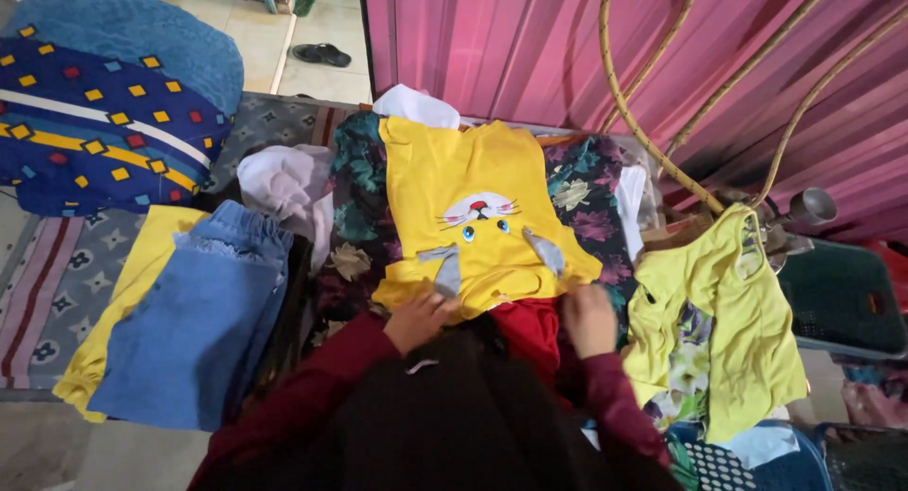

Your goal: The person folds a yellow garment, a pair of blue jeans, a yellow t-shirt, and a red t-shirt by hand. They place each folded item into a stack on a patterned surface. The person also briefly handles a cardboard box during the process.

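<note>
A yellow child's shirt (473, 202) with a cat face and grey ears lies spread upside down on a dark floral cloth (364, 207). My left hand (419, 321) grips its near edge at the left, by a grey ear. My right hand (589, 318) holds the same edge at the right. A red garment (530, 332) lies under the shirt's near edge, between my hands. Both arms wear dark red sleeves.
Folded blue denim (203, 325) lies on a yellow cloth (142, 264) at the left. A lime floral top (724, 325) lies at the right, by a dark green basket (842, 297). Blue patterned bedding (95, 122) sits far left; a pink corrugated wall (567, 46) stands behind.
</note>
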